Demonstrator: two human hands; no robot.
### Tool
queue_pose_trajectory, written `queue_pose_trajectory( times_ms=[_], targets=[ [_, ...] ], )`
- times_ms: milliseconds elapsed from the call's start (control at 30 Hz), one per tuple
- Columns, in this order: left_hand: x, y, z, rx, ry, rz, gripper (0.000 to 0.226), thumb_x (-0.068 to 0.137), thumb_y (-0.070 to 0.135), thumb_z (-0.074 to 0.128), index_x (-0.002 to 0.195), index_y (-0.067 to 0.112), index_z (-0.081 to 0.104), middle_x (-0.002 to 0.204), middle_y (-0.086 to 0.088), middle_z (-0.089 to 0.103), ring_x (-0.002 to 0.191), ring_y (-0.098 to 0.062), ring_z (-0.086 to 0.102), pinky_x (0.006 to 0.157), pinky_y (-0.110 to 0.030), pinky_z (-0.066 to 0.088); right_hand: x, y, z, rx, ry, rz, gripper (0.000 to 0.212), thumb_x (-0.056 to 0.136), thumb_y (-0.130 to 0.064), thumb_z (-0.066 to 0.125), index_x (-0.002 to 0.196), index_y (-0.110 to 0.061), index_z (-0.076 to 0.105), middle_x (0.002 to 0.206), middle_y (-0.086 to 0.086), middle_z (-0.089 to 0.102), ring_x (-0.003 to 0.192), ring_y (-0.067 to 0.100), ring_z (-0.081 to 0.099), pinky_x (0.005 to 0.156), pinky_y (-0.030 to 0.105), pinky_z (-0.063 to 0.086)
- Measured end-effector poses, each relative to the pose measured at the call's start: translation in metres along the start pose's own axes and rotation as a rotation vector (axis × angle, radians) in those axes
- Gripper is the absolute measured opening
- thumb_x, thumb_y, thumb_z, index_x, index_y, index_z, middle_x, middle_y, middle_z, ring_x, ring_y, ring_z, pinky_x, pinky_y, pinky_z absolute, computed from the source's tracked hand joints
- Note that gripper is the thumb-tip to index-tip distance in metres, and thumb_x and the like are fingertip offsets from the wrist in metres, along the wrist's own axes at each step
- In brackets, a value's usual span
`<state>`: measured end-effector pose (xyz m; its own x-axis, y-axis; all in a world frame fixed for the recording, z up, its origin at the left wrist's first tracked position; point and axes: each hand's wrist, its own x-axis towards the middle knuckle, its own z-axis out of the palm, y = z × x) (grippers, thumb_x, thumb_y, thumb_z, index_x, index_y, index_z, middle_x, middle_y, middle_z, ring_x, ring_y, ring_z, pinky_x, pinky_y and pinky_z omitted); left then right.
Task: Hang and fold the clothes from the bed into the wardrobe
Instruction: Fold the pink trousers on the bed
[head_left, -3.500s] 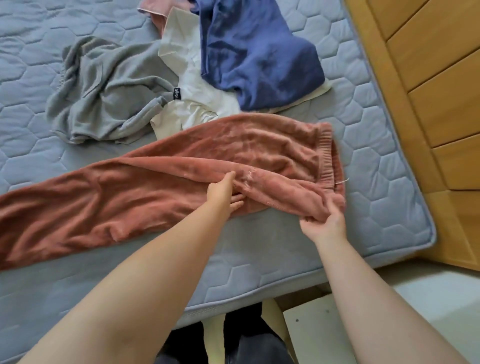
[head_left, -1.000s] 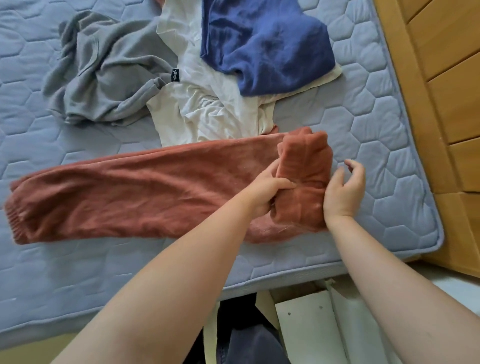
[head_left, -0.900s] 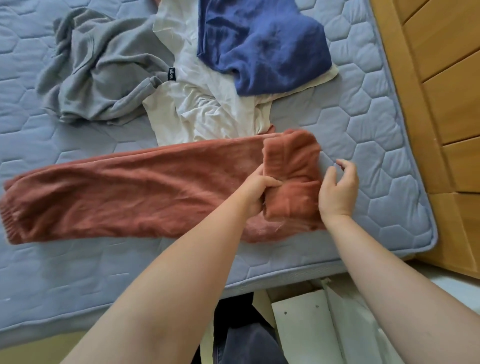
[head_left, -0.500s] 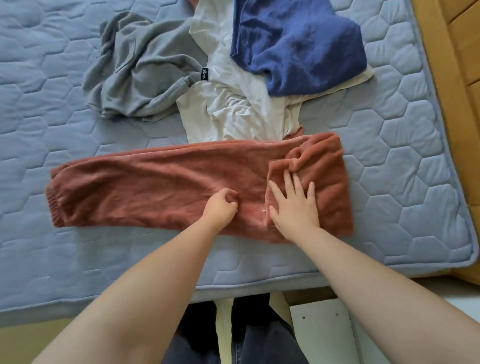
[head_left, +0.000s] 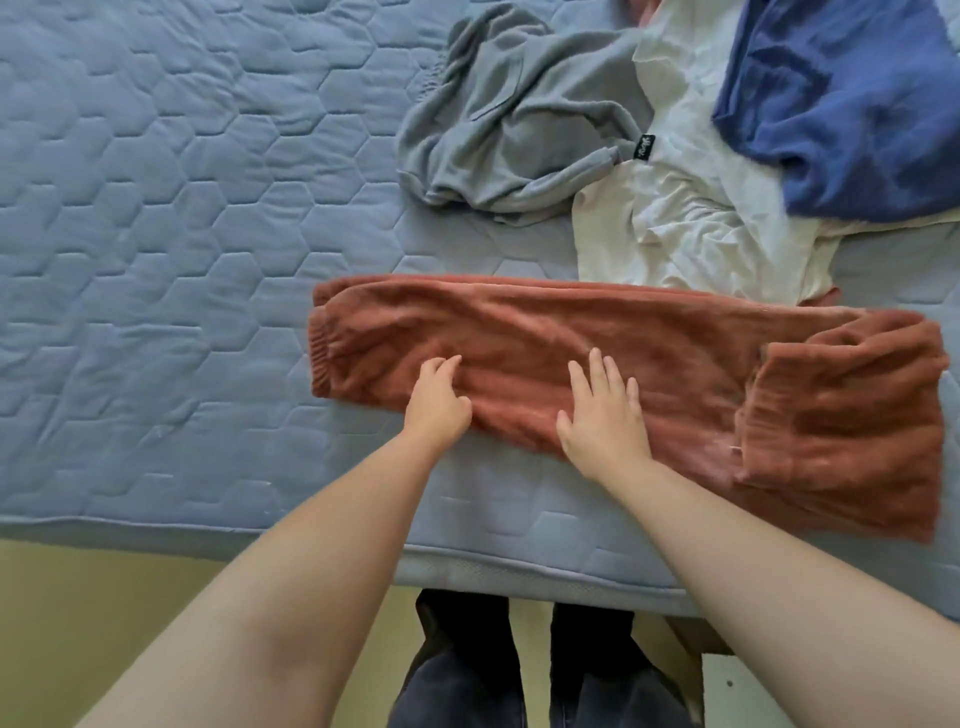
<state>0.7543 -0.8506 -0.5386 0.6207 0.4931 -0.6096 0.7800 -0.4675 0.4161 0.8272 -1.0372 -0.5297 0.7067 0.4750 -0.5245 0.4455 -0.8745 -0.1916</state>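
Rust trousers (head_left: 571, 338) lie stretched along the near edge of the bed (head_left: 156, 208), parallel to it, on the quilted blue cover. Their cuffed end points toward the left side of the bed. Their right end is folded back over itself into a thicker double layer that reaches close to the right side of the view.

Left hand (head_left: 436, 408) rests palm down on the fabric near the cuffed end. Its grip is loose and holds nothing, with the fingers lying close together on the cloth. Right hand (head_left: 602, 415) lies flat on the middle of the trouser leg, its grip wide, fingers (head_left: 597, 369) straight and slightly spread, resting on the cloth without pinching it. The two hands are near each other but apart, both left of the folded part.

Farther in from the near edge, a crumpled grey garment (head_left: 519, 114) lies beyond the trousers without touching them. Just beside it on the right, a creased white garment (head_left: 691, 218) reaches the trousers' far hem. A blue garment (head_left: 852, 104) lies on top of the white one, toward the far right. Below the near edge of the bed, the person's legs (head_left: 467, 675), in dark cloth, stand on a yellowish floor (head_left: 78, 623)
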Motion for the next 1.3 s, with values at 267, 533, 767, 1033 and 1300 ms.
queue_pose_trajectory(
  times_ms=[267,533,767,1033,1300],
  targets=[
    [0.043,-0.073,-0.084,0.237,0.398,0.038,0.061,0.082,0.013,0.056,0.141,0.019,0.042,0.155,-0.008,0.022,0.142,-0.025,0.016,0.115,-0.044,0.013,0.057,-0.114,0.001,0.025,-0.023,-0.145,0.067,0.096,-0.036,0.04,0.152,-0.014,0.012,0.161,0.004,0.002,0.147,0.02,0.004,0.118,0.043,0.006],
    [0.099,-0.107,-0.116,-0.591,0.099,-0.276,0.093,0.08,0.03,0.074,0.15,0.007,0.018,0.146,-0.014,0.041,0.133,-0.025,0.042,0.109,-0.033,0.034,0.088,-0.177,-0.002,0.055,-0.069,-0.169,0.068,0.096,-0.036,0.042,0.153,-0.013,0.01,0.161,0.005,0.005,0.147,0.023,0.009,0.119,0.042,0.012],
    [0.11,-0.11,-0.126,-0.483,0.223,-0.302,0.039,0.07,0.037,0.079,0.095,0.015,0.06,0.104,-0.009,0.069,0.097,-0.026,0.065,0.075,-0.028,0.046,0.078,-0.188,-0.005,0.076,0.006,-0.146,0.063,0.093,-0.027,0.046,0.149,-0.009,0.024,0.158,0.011,0.017,0.144,0.023,0.018,0.117,0.042,0.018],
    [0.088,-0.101,-0.121,-0.382,0.132,-0.339,0.052,0.085,0.038,0.06,0.122,0.005,0.044,0.129,-0.018,0.055,0.119,-0.034,0.052,0.095,-0.037,0.041,0.055,-0.156,-0.011,0.191,-0.101,0.035,0.061,0.094,-0.025,0.046,0.149,-0.007,0.024,0.157,0.015,0.02,0.143,0.026,0.022,0.116,0.034,0.019],
    [0.032,-0.01,-0.095,-0.24,0.149,0.003,0.035,0.075,0.033,0.061,0.102,0.018,0.043,0.102,-0.009,0.065,0.096,-0.034,0.061,0.071,-0.03,0.037,0.031,-0.109,-0.02,0.463,-0.016,0.235,0.052,0.096,-0.021,0.047,0.143,-0.005,0.034,0.145,0.014,0.041,0.134,0.029,0.036,0.109,0.033,0.029]
  ],
)
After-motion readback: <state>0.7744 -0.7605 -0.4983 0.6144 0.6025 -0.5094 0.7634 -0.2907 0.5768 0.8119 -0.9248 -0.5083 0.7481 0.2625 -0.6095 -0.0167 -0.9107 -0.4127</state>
